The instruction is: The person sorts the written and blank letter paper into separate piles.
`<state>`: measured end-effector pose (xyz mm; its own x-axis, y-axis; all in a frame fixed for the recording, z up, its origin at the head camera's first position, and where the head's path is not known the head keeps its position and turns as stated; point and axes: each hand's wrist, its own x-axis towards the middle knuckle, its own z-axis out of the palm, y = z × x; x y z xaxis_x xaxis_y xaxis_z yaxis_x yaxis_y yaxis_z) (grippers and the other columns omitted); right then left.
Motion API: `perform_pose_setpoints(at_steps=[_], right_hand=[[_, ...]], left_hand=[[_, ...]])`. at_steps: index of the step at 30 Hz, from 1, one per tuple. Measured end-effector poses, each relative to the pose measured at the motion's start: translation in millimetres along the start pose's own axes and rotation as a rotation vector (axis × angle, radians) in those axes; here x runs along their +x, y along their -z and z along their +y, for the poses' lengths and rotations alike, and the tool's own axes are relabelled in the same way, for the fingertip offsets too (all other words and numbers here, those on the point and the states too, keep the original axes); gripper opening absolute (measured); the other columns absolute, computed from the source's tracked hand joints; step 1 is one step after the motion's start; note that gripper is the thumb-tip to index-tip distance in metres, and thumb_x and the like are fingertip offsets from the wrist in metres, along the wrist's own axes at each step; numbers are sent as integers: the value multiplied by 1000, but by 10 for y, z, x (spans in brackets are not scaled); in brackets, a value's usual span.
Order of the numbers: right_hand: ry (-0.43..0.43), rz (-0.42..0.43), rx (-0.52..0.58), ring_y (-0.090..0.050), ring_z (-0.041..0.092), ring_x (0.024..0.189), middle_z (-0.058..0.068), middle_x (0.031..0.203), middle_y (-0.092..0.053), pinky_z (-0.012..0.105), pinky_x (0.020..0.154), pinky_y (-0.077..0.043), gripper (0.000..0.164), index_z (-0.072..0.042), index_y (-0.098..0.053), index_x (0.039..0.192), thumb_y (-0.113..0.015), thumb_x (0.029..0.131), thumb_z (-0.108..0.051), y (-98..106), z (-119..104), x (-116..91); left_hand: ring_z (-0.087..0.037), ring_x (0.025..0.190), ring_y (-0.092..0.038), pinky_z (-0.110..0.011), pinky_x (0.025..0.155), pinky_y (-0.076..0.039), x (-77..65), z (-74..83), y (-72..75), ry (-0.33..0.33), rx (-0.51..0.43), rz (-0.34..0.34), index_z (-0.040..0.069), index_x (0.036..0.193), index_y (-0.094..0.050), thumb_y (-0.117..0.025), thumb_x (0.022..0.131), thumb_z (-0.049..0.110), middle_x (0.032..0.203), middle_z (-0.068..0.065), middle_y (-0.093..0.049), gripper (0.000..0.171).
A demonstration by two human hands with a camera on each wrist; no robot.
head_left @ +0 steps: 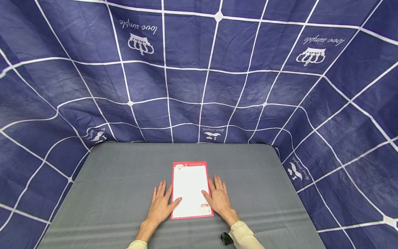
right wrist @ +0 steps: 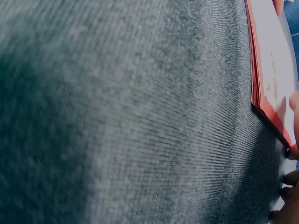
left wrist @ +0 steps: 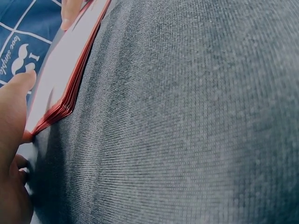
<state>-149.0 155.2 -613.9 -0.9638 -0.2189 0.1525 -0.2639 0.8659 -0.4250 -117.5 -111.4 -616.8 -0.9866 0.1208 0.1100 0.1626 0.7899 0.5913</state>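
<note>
A stack of red-bordered writing paper [head_left: 190, 188] lies on the grey cloth between the two hands, its top sheet white with small drawings near two corners. In the left wrist view, several layered sheets [left wrist: 70, 93] show along the edge. My left hand [head_left: 160, 204] rests beside the stack's left edge, fingers straight, thumb lying over the top sheet. On the other side, my right hand [head_left: 220, 199] lies with fingers stretched forward along the right edge and its thumb over the paper. The right wrist view catches the near corner of the stack [right wrist: 268, 88] beside that hand's fingertips.
Grey cloth [head_left: 124, 173] covers the table, with soft folds near the front. Dark blue curtains [head_left: 186, 86] with white grid lines hang behind and at both sides. A small black object [head_left: 226, 238] sits beside the right sleeve [head_left: 244, 235].
</note>
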Motion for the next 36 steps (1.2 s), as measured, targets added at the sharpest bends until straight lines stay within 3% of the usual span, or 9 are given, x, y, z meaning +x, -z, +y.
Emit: perform_pose_setpoints(at_steps=[19,27,30,36], right_hand=[[11,4,-1,-26,41,144,27,153,-34,60,114,-20,68,2,-45,146,-54,99,-47,-39,-6,-30],[76,100,8,-33,41,141,27,148,-42,60,113,-22,62,5,-45,144,-57,100,-37,-65,-15,-22],[126,184,24,-42,42,134,28,141,-49,59,110,-29,56,7,-49,141,-60,98,-28,-76,-14,-1],[167,329,97,-57,33,110,18,118,-63,49,90,-50,44,5,-58,133,-65,94,-14,-64,-47,23]], left_hand=[[-42,147,-16,-60,116,-5,-16,25,-13,-5,17,-7,-2,146,-44,-57,92,60,155,-28,-28,84],[-40,147,-20,-59,116,-4,-14,23,-30,5,-26,25,-2,144,-48,-61,92,57,154,-28,-31,80],[-39,146,-24,-59,116,-5,-3,26,-41,-2,-63,67,-2,142,-50,-63,92,53,151,-27,-37,75],[-44,132,-43,-64,112,-17,17,56,-65,-88,-133,243,-7,131,-59,-69,92,31,130,-26,-58,55]])
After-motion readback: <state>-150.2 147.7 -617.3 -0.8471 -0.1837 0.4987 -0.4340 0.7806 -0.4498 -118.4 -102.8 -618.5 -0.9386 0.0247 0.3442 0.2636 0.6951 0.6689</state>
